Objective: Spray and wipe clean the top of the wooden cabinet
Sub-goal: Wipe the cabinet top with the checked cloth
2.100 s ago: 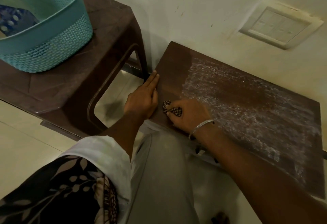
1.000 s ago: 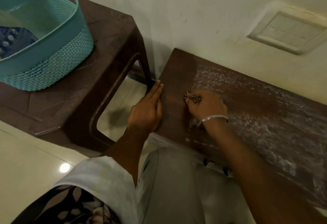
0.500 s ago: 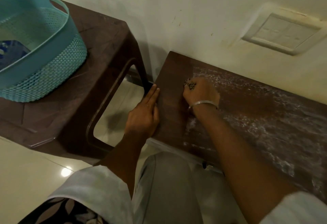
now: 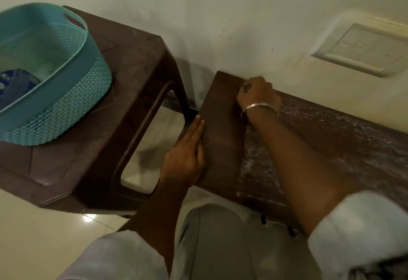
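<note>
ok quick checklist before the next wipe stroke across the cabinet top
1. Cloth in hand: ok. The right hand grips the cloth at the back left corner.
2. Brace: ok. The left hand rests flat along the left edge of the cabinet top.
3. Left strip wiped: ok. It looks dark and free of streaks.
4. Rest of the top: not ok. White residue covers it from the wrist rightward.
5. Cloth clean enough: cannot tell. It is mostly hidden under the fingers.
</note>
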